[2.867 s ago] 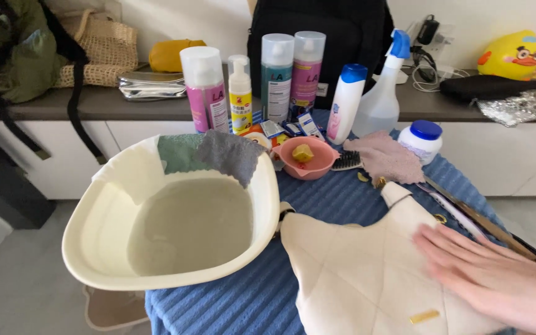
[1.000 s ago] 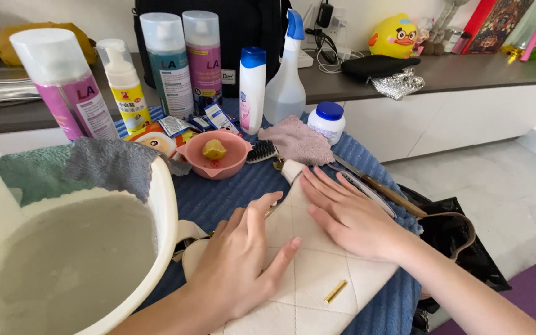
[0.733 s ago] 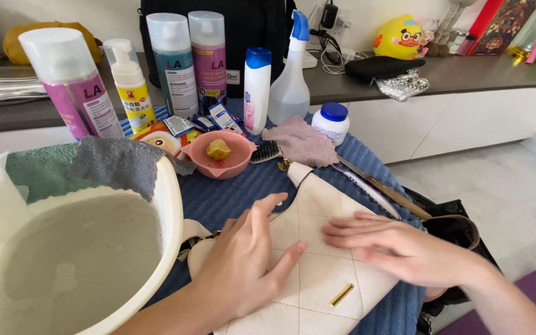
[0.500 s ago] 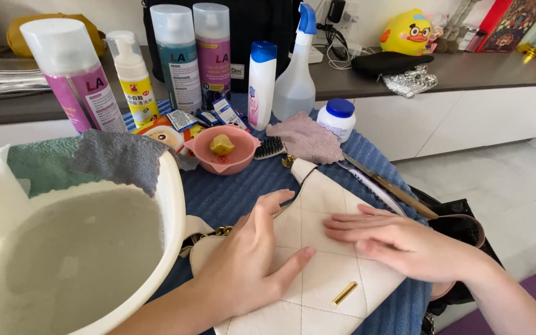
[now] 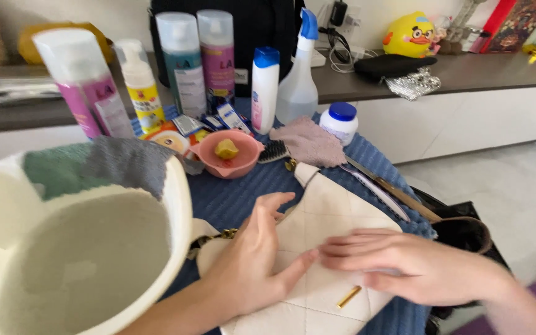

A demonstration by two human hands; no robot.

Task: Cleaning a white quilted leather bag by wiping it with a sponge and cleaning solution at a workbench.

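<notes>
Blue ribbed cloth [image 5: 243,192] covers the table across the middle of the frame, and on it lies your white quilted bag [image 5: 324,223], running from centre down to the lower edge. Your left hand [image 5: 252,260] presses flat on the bag's left half, fingers spread and released, thumb pointing right toward the other hand. Your right hand [image 5: 404,263] comes in from the lower right and rests flat on the bag's right half, fingers together and stretched left, gripping nothing. The two hands nearly meet at the bag's middle. Just below your right hand, a small gold clasp [image 5: 348,297] shows on the white leather. A gold chain link [image 5: 218,236] peeks out at the bag's left edge, beside your left wrist.

Lower left, a big cream basin [image 5: 88,248] fills the corner, with a grey and green cloth [image 5: 107,164] draped over its far rim. Above the bag sits a pink bowl [image 5: 227,161] with a yellow lump inside, and a pinkish-grey rag [image 5: 308,141] lies just to its right. Behind them stands a row of bottles: a white bottle with a blue cap [image 5: 265,90], a clear spray bottle [image 5: 299,87] and a small white jar with a blue lid [image 5: 339,121]. Upper right, a yellow duck toy [image 5: 410,34] sits on the dark counter [image 5: 466,71].
</notes>
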